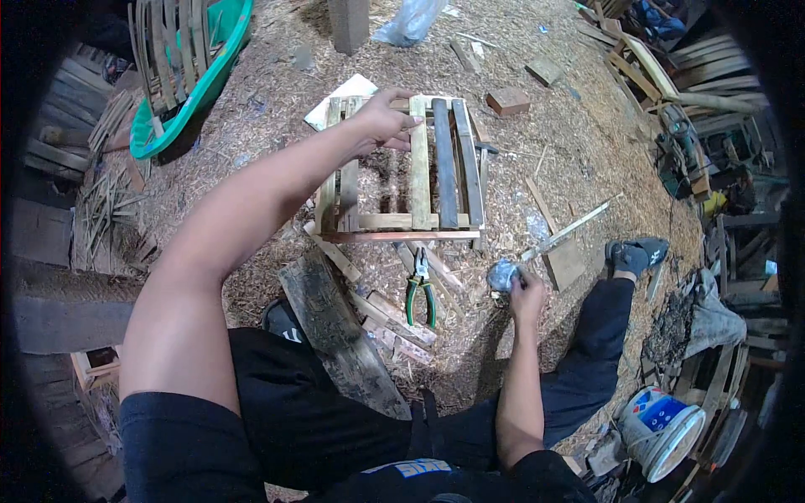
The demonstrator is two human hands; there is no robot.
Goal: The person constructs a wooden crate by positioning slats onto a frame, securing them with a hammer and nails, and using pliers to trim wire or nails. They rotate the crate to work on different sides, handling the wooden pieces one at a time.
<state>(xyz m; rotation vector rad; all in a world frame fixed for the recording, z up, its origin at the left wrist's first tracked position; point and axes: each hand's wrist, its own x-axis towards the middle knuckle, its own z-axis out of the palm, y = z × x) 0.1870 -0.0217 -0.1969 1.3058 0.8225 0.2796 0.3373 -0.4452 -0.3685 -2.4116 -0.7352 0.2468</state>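
Observation:
A slatted wooden crate [420, 168] stands on the shaving-covered ground in front of me. My left hand [386, 121] is at its far side, with fingers spread over the top end of a slat. My right hand [527, 293] is at the edge of a small round greyish container [503, 275], right of the crate's near corner, its fingers bent together; what they pinch is too small to make out. Pliers with green and black handles [420, 289] lie just below the crate. Part of a hammer [486, 148] shows beside the crate's right side.
A green curved tub [180, 121] holding wooden strips is at upper left. A worn plank [335, 335] lies by my left shoe. A brick [508, 101], a wooden block [564, 265] and a white bucket [671, 440] are on the right. A post [348, 25] stands ahead.

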